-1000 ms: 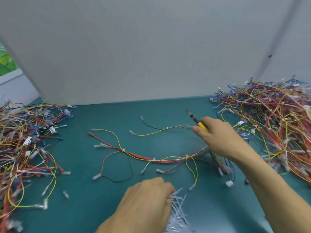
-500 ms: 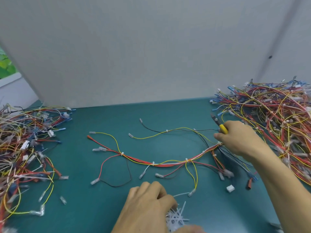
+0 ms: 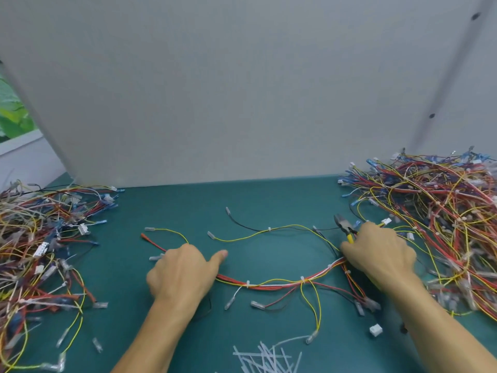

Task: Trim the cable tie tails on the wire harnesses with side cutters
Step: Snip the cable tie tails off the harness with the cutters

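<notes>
One wire harness of red, yellow and black wires lies spread across the middle of the green table, bound by small white cable ties. My left hand rests on its left part with curled fingers and the thumb pointing right; whether it grips the wires is hidden. My right hand sits on the harness's right end and holds yellow-handled side cutters, their jaws pointing up and left, away from the wires.
A tangled pile of harnesses fills the right side, and another pile covers the left. Cut white tie tails lie in a heap at the near edge. A grey panel stands behind the green table.
My left hand left the heap of tie tails and moved up and left onto the harness. My right hand with the cutters moved right, then settled on the harness's right end.
</notes>
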A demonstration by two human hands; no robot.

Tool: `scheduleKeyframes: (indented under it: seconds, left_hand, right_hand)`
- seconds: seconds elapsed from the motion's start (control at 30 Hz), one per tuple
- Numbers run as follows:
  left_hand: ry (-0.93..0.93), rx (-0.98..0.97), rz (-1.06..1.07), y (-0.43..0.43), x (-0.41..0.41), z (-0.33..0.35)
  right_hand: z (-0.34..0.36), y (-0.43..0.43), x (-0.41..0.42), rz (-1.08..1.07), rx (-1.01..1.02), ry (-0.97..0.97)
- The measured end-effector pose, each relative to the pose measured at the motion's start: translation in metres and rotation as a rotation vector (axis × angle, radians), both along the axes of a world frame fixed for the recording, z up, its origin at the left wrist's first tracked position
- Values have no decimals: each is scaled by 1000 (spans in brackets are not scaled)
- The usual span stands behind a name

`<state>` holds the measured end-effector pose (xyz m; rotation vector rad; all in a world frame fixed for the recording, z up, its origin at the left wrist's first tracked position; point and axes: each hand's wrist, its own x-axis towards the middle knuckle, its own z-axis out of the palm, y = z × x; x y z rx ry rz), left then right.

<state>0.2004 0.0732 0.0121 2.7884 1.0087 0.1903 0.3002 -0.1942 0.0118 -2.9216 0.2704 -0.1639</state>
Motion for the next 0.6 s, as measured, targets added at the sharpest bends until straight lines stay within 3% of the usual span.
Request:
scheduleKeyframes:
  seconds: [0.27,0.4,0.47,0.6]
  left_hand:
    - [-41,-93,-41,0,2,-4]
    - [-249,-194,-59,11,1,2]
    - [-424,-354,-99,14,5,10]
    - [-774,-870,-144,11,13,32]
  right_hand:
    - [8,14,-5,14,175,19]
    - [29,22,-8,79,362,-150]
    - [45,29,-9,138,457,-246]
    - [70,45,-11,268,703,-368]
